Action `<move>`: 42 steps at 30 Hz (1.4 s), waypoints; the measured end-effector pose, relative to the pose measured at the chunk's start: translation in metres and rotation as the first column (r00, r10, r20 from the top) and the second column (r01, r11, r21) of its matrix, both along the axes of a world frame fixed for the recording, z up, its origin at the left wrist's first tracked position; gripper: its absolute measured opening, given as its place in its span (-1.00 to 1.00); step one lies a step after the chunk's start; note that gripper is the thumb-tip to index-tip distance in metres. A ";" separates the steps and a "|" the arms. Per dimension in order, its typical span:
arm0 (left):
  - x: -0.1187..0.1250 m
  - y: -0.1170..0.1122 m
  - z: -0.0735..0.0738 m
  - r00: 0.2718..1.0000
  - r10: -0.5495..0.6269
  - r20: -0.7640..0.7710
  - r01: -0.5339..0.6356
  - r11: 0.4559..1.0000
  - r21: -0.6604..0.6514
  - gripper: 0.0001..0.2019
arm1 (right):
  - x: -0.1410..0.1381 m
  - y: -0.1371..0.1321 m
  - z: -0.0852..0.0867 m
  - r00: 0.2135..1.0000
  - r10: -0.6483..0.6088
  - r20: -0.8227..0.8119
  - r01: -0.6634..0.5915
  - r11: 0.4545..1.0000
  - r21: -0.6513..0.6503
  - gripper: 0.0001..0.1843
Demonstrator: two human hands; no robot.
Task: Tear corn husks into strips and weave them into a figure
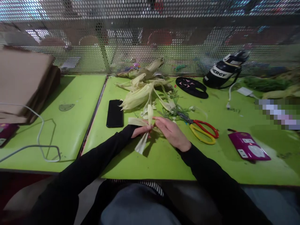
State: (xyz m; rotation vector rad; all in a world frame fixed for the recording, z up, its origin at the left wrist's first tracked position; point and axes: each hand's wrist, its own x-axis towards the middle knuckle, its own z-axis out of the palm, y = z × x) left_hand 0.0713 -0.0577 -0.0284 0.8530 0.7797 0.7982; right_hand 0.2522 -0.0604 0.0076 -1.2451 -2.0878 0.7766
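Both hands meet over the green table on pale corn husk strips. My left hand pinches the strips from the left, with one strip hanging down toward me and another lying flat to the left. My right hand lies palm down, its fingertips on the same strips. Just beyond lies a pile of corn husks. Scissors with one red and one yellow handle rest immediately right of my right hand.
A black phone lies left of the husks. A magenta device sits at the right, a black pouch and black flat piece at the back. Brown cardboard and a white cable occupy the left table. Perforated metal screen behind.
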 end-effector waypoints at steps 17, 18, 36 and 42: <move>0.004 -0.002 -0.005 0.995 -0.057 -0.080 0.059 0.998 0.017 -0.62 | -0.014 -0.003 -0.012 0.812 -0.288 -0.507 0.045 0.898 -0.438 -0.68; 0.003 -0.002 -0.004 0.996 -0.064 -0.056 0.064 0.998 0.006 -0.63 | -0.013 -0.001 -0.013 0.820 -0.278 -0.500 0.032 0.895 -0.445 -0.66; 0.009 -0.001 -0.001 0.980 0.199 -0.005 -0.199 0.979 0.047 -0.71 | 0.000 -0.007 -0.019 0.999 0.046 0.003 -0.042 0.898 0.437 -0.70; 0.009 -0.007 0.005 0.991 0.117 -0.061 -0.106 0.983 0.149 -0.64 | -0.004 -0.008 -0.025 0.996 -0.021 0.091 -0.045 0.749 0.661 -0.94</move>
